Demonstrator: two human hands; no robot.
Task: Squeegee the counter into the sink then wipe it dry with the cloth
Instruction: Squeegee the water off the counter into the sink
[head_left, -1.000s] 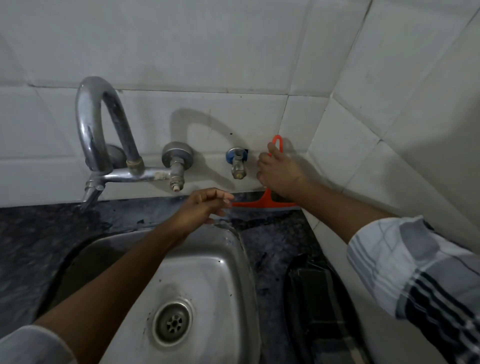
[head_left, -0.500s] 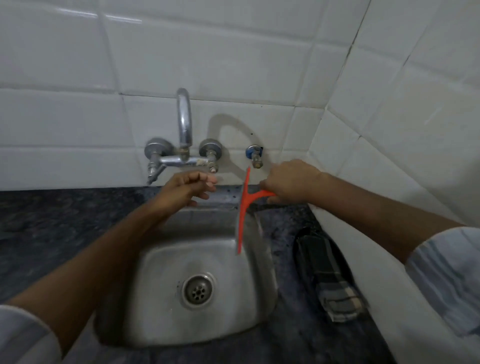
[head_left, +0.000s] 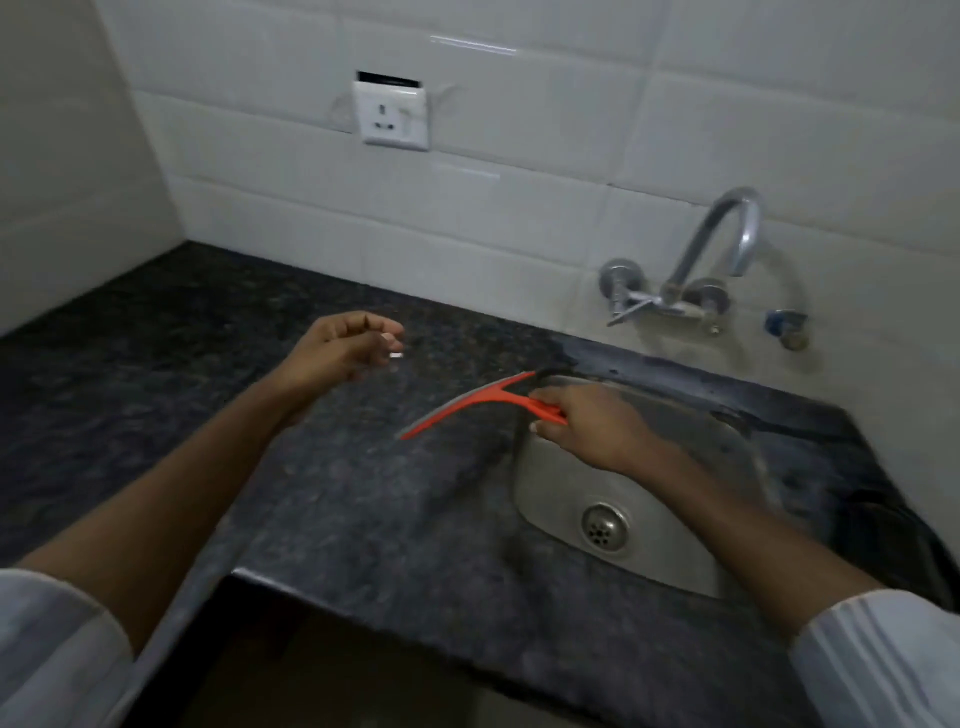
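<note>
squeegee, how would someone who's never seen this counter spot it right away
Start at the steel sink set in the dark granite counter. Just off its left rim, the right hand grips the squeegee, blade out over the stone. It is the only bright orange, T-shaped thing in view.

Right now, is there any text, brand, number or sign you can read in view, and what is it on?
None can be read.
Wall socket: no legible marking; the frame is blurred.
Squeegee: plain orange, no label seen.
Tap and blue valve: no visible brand.
Sink and counter: no lettering.
</note>
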